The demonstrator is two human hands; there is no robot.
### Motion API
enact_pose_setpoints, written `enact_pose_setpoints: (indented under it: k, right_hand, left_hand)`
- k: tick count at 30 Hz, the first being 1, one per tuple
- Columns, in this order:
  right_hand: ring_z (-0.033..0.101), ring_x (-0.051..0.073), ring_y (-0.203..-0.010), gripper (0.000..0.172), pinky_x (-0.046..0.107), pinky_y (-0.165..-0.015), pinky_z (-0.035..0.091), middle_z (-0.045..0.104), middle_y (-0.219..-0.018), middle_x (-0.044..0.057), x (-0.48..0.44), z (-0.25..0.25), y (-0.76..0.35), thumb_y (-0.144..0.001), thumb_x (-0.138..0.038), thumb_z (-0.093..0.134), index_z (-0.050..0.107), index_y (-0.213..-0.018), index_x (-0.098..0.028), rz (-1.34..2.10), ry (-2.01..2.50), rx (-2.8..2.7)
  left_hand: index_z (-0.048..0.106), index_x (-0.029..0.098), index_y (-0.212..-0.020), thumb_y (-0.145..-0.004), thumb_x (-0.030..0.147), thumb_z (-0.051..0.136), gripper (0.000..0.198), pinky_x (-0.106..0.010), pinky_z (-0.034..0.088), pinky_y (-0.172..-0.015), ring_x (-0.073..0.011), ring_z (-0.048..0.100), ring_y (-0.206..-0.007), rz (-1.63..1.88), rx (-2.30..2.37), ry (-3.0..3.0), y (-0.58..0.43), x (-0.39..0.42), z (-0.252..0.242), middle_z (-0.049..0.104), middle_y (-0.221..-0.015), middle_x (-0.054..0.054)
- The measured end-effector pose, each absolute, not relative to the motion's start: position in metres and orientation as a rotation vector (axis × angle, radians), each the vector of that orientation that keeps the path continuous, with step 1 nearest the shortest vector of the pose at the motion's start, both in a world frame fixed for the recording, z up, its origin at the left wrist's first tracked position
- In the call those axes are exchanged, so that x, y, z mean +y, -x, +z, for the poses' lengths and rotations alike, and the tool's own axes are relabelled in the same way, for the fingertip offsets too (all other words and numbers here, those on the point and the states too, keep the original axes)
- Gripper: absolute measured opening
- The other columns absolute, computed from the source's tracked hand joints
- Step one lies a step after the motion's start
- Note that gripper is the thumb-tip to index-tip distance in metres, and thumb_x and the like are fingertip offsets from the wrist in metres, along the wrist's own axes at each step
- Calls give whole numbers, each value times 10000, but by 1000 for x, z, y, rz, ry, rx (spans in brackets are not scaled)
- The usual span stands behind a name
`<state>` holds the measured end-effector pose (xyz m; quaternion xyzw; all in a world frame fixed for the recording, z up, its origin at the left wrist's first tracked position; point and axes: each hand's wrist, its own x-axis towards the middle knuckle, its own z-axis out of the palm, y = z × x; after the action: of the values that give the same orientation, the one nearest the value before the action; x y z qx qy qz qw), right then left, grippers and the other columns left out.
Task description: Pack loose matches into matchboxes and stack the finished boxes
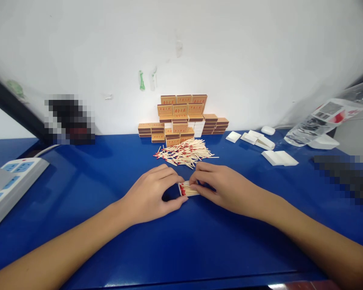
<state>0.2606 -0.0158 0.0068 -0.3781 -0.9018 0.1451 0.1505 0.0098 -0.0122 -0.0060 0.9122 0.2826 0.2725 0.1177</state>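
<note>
A small white matchbox tray (179, 189) lies on the blue table between my hands, filled with red-tipped matches (190, 190). With thumb and fingers my left hand (155, 191) grips the tray's left end. My right hand (219, 185) bends over the right part of the tray, its fingertips closed at the matches; whether they pinch any is hidden. Just behind lies a loose heap of matches (189, 152), most red heads toward the left. Farther back, matchboxes (180, 109) with printed tan faces are stacked against the wall.
White empty trays (257, 139) and more white pieces (280, 158) lie at the back right. A clear plastic bottle (308, 123) leans there. On the left is a white power strip (18, 181). Pixelated dark objects stand at both sides.
</note>
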Motion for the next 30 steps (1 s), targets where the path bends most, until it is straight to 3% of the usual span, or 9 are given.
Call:
enact_pose_setpoints:
  k: [8, 14, 30]
  right_hand:
    - [611, 147, -744, 175, 281, -670, 422, 665, -948, 45, -14, 3, -260, -1064, -222, 571, 734, -1008, -189, 362, 1038, -2553]
    - [601, 140, -715, 125, 279, -647, 403, 674, -922, 24, -15, 11, -265, -1023, -302, 676, 752, -977, -214, 430, 1121, -2570]
    - [627, 157, -740, 171, 299, -670, 440, 675, -919, 38, -20, 13, -262, -1060, -244, 593, 747, -1010, -190, 372, 1039, -2672]
  left_hand:
    - [703, 182, -1121, -952, 312, 736, 216, -394, 585, -853, -239, 684, -961, 751, 822, -2655, -10, -12, -5, 757, -1029, -66]
    - [705, 189, -1134, -951, 311, 737, 222, -403, 587, -864, -241, 684, -956, 749, 812, -2654, -10, -12, -6, 759, -1028, -69]
    - [716, 188, -1097, -950, 302, 733, 187, -408, 587, -876, -237, 687, -962, 750, 785, -2640, -11, -13, -5, 765, -1041, -75]
